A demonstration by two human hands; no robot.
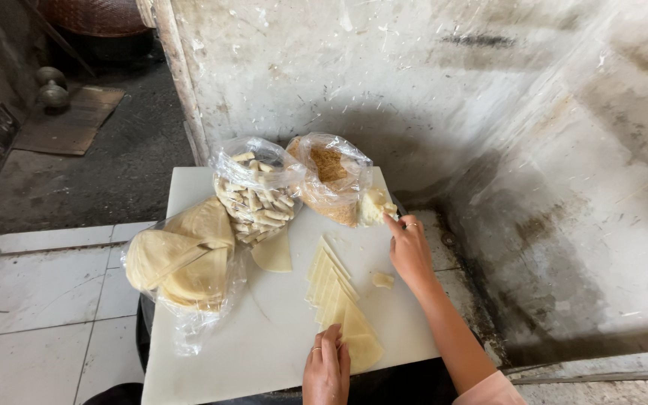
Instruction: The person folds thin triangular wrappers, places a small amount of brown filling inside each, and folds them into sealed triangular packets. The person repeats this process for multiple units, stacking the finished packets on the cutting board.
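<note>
Left hand (325, 369) flat, grip open, pressing near end of fanned dough strips (333, 289) on white board (264, 337). Right hand (409, 251), far right, pinches a dough lump (376, 207) beside crumb bag (330, 178).

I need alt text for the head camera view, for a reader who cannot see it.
A left hand presses a fan of dough wedges on a white board; the right hand reaches a clear bag of crumbs.

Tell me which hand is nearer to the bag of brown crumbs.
Right. The right hand reaches up to the pale filling beside the bag of brown crumbs, its fingertips just at the bag's lower right. The left hand rests far below, on the fanned wrapper strips.
</note>
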